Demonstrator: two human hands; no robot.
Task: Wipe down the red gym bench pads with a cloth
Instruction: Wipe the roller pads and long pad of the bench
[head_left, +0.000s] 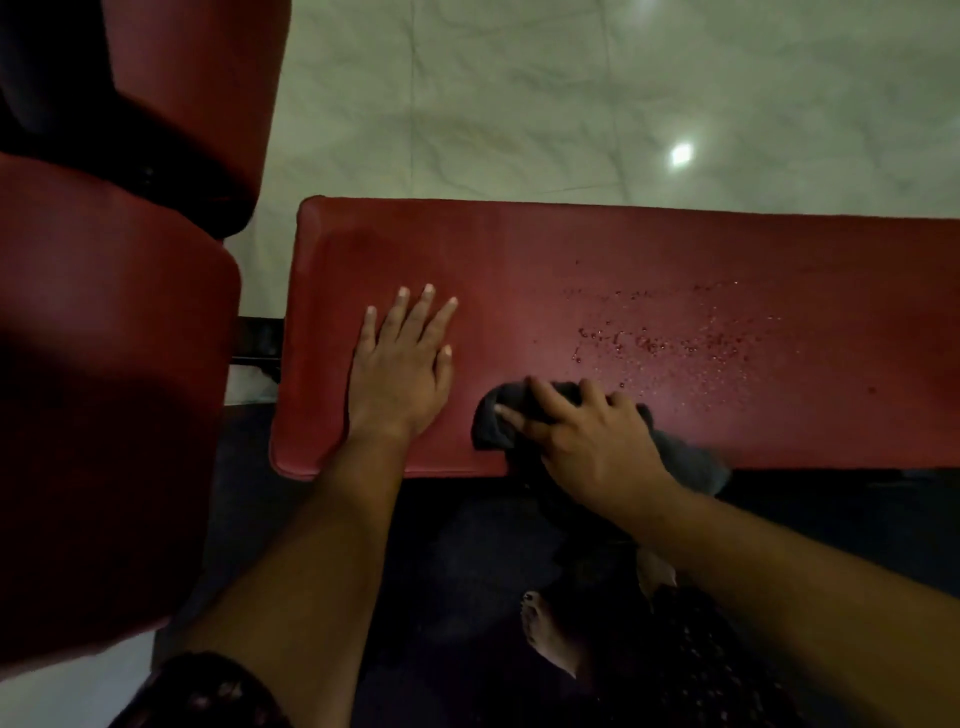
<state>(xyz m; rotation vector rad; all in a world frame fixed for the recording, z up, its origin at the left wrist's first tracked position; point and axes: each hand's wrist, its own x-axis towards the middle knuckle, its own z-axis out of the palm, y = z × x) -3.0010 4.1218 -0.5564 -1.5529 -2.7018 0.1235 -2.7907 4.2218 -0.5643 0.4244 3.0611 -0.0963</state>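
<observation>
At the far left, a large red pad (104, 415) with rounded corners and a smooth, leather-like cover filled the side of the view, and a second red pad (208, 78) stood above it, partly in dark shadow. To the right of them lay the long red worktop (675, 249), a flat rectangular cushion with a soft rolled edge and a slightly grained surface. The left hand (400, 374) rested flat on its left part, palm down, the fingers straight and spread, holding nothing. Just beside it, near the front edge of the worktop, was the cloth (493, 426), dark grey, soft and crumpled, with one end hanging over the edge. The right hand (587, 441) lay on top of the cloth with its fingers bent around the folds, gripping it and pressing it on the pad. Further right, many small droplets (675, 343) shone on the red surface in a scattered band. Behind the worktop, the floor (571, 104) was pale and glossy, with a marble pattern. Below the worktop, a bare foot (550, 639) stood on a dark mat (441, 571).
</observation>
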